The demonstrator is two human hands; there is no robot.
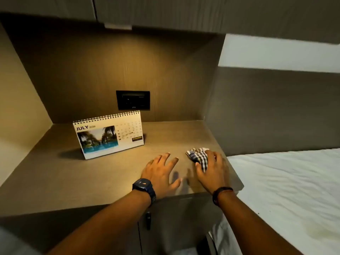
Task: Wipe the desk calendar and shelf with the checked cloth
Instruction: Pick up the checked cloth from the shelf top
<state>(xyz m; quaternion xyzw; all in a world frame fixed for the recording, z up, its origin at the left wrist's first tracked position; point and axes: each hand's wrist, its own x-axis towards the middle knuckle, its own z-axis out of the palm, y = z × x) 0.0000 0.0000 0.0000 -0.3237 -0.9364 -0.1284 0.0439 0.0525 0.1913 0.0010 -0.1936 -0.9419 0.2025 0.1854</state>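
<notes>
A white spiral-bound desk calendar point(108, 134) showing July and a pool photo stands upright on the brown wooden shelf point(55, 173), left of centre. The checked cloth point(199, 155) lies bunched near the shelf's right edge. My right hand point(212, 171) rests on top of it with fingers curled over the fabric. My left hand point(161, 173), with a dark watch on the wrist, hovers flat with fingers spread just left of the cloth, holding nothing.
A black socket panel point(133, 100) is set in the back wall behind the calendar. Overhead cabinets point(165, 13) hang above the niche. A bed with a white sheet point(287, 190) adjoins the shelf on the right. A cupboard door with a handle point(148, 219) sits under the shelf.
</notes>
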